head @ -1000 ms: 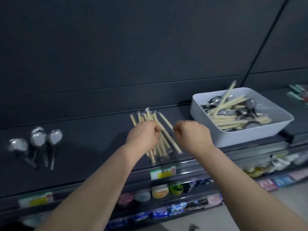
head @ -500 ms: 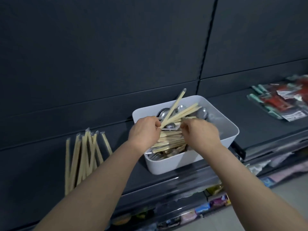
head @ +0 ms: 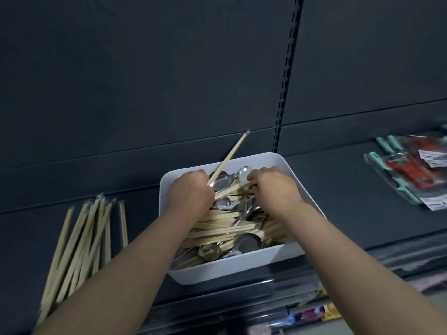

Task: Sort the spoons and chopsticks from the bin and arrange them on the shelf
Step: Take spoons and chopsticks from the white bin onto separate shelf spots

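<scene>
The white bin (head: 242,267) sat on the dark shelf (head: 350,213), its front wall at the shelf's edge, heaped with pale wooden chopsticks (head: 225,223) and metal spoons (head: 248,243) tangled together. One leaning chopstick (head: 232,153) slanted up out of the pile past the bin's back rim. Spoon bowls and handles lay both over and under the sticks, so little could be lifted free of the rest.

To the left of the bin, apart from it, a chopstick row (head: 79,238) lay fanned on the shelf. Well to the right lay packaged goods (head: 411,170) in red and teal. A slotted upright (head: 287,68) ran up the dark back panel behind the bin, and coloured packets (head: 314,313) showed on a lower shelf.

Both forearms reached in from below. The right hand (head: 273,187) was knuckles-up over the back of the bin, fingers curled round the ends of a few chopsticks. The left hand (head: 189,192) was fisted beside the leaning chopstick's foot; whether it held anything could not be told.
</scene>
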